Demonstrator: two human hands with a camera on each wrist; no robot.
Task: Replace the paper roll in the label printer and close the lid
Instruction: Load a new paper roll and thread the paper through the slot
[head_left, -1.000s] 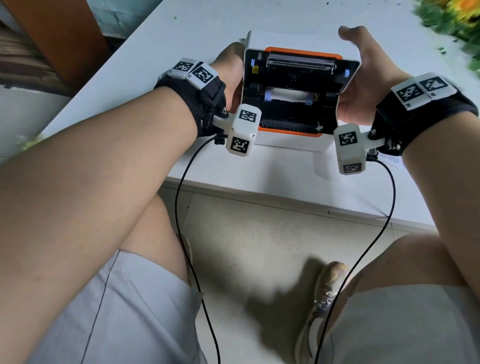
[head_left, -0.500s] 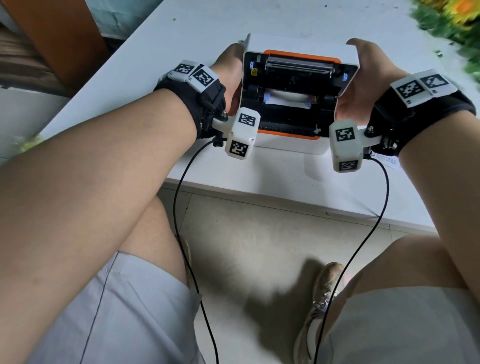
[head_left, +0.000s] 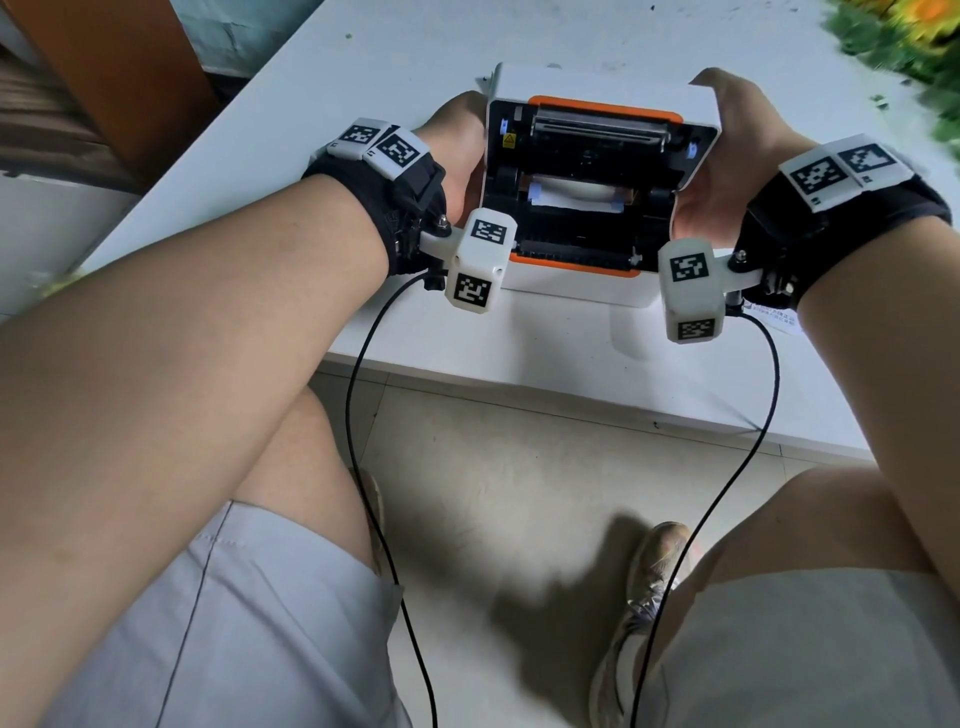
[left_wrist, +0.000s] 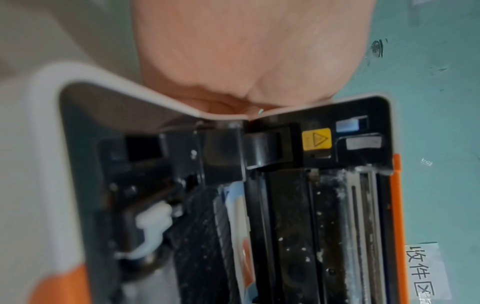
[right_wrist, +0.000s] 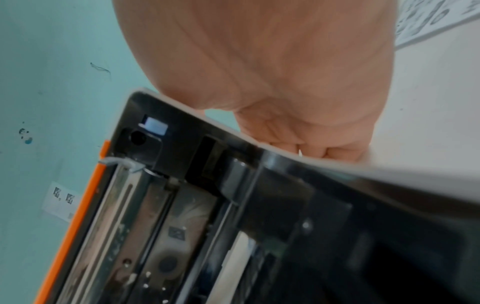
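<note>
A white label printer (head_left: 569, 288) with orange trim stands near the table's front edge. Its lid (head_left: 602, 85) is tilted partly down over the black bay, where a white paper roll (head_left: 571, 193) lies. My left hand (head_left: 460, 150) holds the lid's left side and my right hand (head_left: 727, 156) the right side, thumb on top. In the left wrist view my left hand (left_wrist: 246, 51) lies against the lid (left_wrist: 363, 107), fingers hidden behind it, with the roll (left_wrist: 236, 216) below. The right wrist view shows my right hand (right_wrist: 272, 72) curled round the lid edge (right_wrist: 85, 205).
The white table (head_left: 571, 358) ends just in front of the printer. A green plant with a yellow flower (head_left: 914, 41) sits at the far right. A small printed label (head_left: 769, 314) lies by my right wrist, another taped label (left_wrist: 420, 271) beyond the lid.
The lid has swung down towards the printer body. Both hands have come down with it, and my right thumb now lies on the lid's top.
</note>
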